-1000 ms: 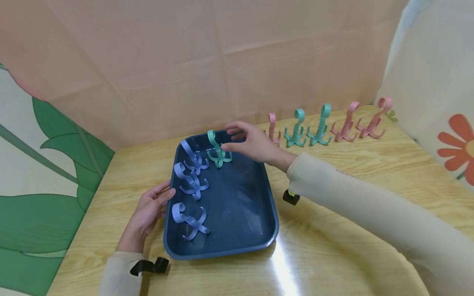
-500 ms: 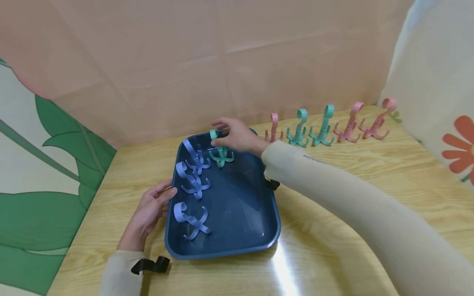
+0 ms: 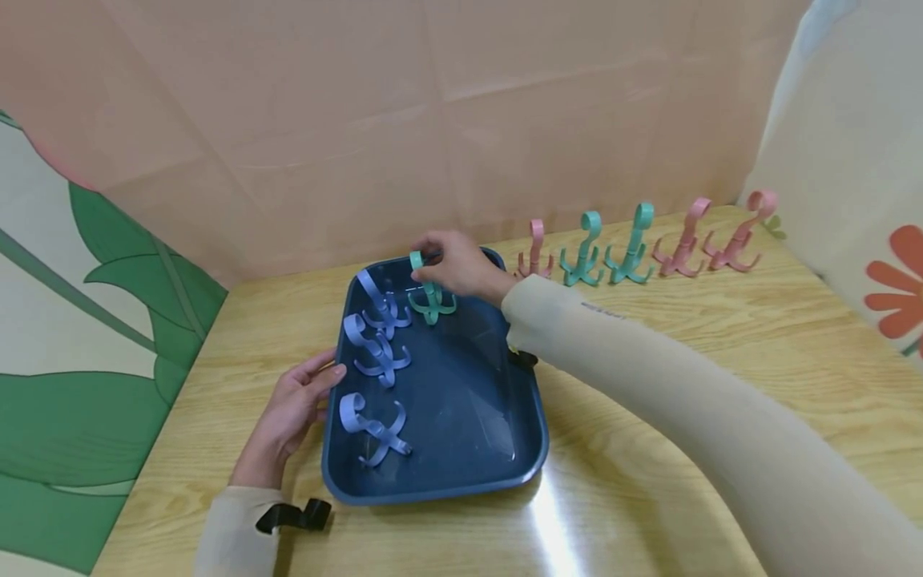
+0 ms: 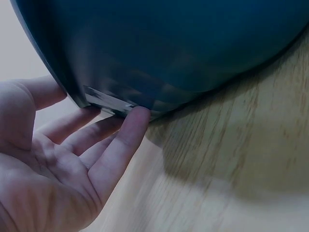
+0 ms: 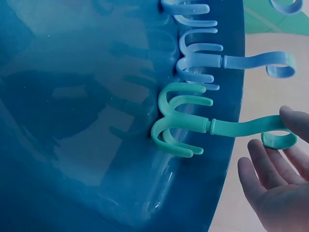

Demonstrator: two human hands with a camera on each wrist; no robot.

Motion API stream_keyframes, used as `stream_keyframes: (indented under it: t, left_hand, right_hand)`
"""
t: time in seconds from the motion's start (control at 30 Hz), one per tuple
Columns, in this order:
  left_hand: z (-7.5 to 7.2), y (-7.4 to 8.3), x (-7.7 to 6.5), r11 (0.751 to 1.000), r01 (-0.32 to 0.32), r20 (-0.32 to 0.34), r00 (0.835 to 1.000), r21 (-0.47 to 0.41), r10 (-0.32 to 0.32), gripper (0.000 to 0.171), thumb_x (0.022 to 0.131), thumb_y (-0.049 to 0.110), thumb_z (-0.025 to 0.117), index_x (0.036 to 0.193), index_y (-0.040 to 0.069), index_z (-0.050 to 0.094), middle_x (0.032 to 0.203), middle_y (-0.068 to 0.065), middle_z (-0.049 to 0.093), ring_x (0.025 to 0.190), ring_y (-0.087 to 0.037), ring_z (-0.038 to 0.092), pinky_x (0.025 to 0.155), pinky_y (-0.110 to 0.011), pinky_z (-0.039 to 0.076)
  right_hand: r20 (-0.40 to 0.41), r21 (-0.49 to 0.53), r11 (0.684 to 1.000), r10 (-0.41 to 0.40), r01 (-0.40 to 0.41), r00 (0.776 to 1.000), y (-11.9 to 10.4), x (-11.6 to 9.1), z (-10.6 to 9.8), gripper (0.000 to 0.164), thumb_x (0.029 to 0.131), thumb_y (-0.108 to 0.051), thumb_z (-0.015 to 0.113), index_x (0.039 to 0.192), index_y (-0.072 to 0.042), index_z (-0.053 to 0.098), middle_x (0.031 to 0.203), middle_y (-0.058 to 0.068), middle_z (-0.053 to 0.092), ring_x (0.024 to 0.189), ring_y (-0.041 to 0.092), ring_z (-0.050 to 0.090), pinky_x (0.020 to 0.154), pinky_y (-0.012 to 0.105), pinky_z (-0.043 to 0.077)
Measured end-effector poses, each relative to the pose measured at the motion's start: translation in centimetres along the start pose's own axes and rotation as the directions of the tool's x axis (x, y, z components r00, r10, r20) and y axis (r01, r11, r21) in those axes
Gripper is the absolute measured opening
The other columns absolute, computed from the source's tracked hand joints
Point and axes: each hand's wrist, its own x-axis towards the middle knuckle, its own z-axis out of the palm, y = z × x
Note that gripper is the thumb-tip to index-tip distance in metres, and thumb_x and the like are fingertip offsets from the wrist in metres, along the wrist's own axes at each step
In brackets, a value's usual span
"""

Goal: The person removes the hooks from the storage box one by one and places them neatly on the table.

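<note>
My right hand (image 3: 461, 264) pinches the curled top of a green multi-claw hanging hook (image 3: 433, 306) near the far end of a dark blue tray (image 3: 469, 401). In the right wrist view, the thumb lies on one side of that curl and fingertips on the other; the claws of the green hook (image 5: 183, 121) stand on the tray floor. Three periwinkle hooks line the tray's left side: a far one (image 3: 388, 312), a middle one (image 3: 384, 362) and a near one (image 3: 384, 437), which lies tilted. My left hand (image 3: 288, 413) holds the tray's left rim, fingers against the outer wall (image 4: 193, 63).
To the right of the tray, along the back of the wooden table (image 3: 649, 361), stand several hooks: a pink one (image 3: 535, 255), two teal ones including the nearer-left (image 3: 581, 264), and two more pink ones at the far right (image 3: 735, 244). A draped cloth (image 3: 324, 144) rises behind.
My right hand has moved left onto the top of the green hook and now pinches it. The left hand stays on the tray rim; the view has shifted slightly.
</note>
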Motion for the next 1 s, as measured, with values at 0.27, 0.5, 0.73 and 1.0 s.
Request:
stream_keyframes:
  t: [0.27, 0.5, 0.73, 1.0]
  left_hand:
    - [0.1, 0.1, -0.1, 1.000, 0.005, -0.002, 1.000, 0.007, -0.005, 0.054, 0.102, 0.034, 0.060, 0.151, 0.015, 0.047, 0.139, -0.013, 0.060, 0.108, -0.022, 0.068, 0.084, -0.040, 0.058]
    - [0.2, 0.0, 0.0, 1.000, 0.008, -0.004, 1.000, 0.012, -0.008, 0.052, 0.103, 0.032, 0.059, 0.151, 0.015, 0.047, 0.139, -0.014, 0.060, 0.107, -0.022, 0.068, 0.083, -0.040, 0.058]
    - [0.2, 0.1, -0.1, 1.000, 0.010, -0.004, 1.000, 0.013, -0.010, 0.052, 0.103, 0.031, 0.058, 0.151, 0.015, 0.047, 0.138, -0.014, 0.060, 0.107, -0.022, 0.068, 0.083, -0.040, 0.058]
    - [0.2, 0.2, -0.1, 1.000, 0.012, -0.005, 1.000, 0.018, -0.012, 0.052, 0.104, 0.031, 0.058, 0.152, 0.016, 0.047, 0.139, -0.014, 0.060, 0.108, -0.022, 0.068, 0.084, -0.040, 0.057]
  right_hand:
    - [-0.024, 0.031, 0.999, 0.013, -0.013, 1.000, -0.1, -0.3, -0.2, 0.041, 0.093, -0.012, 0.074, 0.131, -0.006, 0.062, 0.123, 0.011, 0.063, 0.109, 0.025, 0.064, 0.090, 0.036, 0.054]
    - [-0.073, 0.148, 0.989, -0.003, 0.014, 0.997, -0.4, -1.0, -0.8, 0.041, 0.092, -0.009, 0.074, 0.131, -0.004, 0.062, 0.121, 0.011, 0.065, 0.110, 0.026, 0.065, 0.087, 0.037, 0.056]
    - [-0.140, 0.218, 0.972, -0.060, 0.090, 0.988, -0.9, -2.4, -2.0, 0.039, 0.092, -0.009, 0.074, 0.129, -0.005, 0.064, 0.118, 0.011, 0.065, 0.107, 0.025, 0.065, 0.090, 0.036, 0.055]
    - [-0.203, 0.245, 0.956, -0.112, 0.161, 0.973, -1.8, -5.4, -3.9, 0.041, 0.092, -0.016, 0.075, 0.131, -0.012, 0.065, 0.121, 0.005, 0.066, 0.101, 0.022, 0.068, 0.086, 0.036, 0.057]
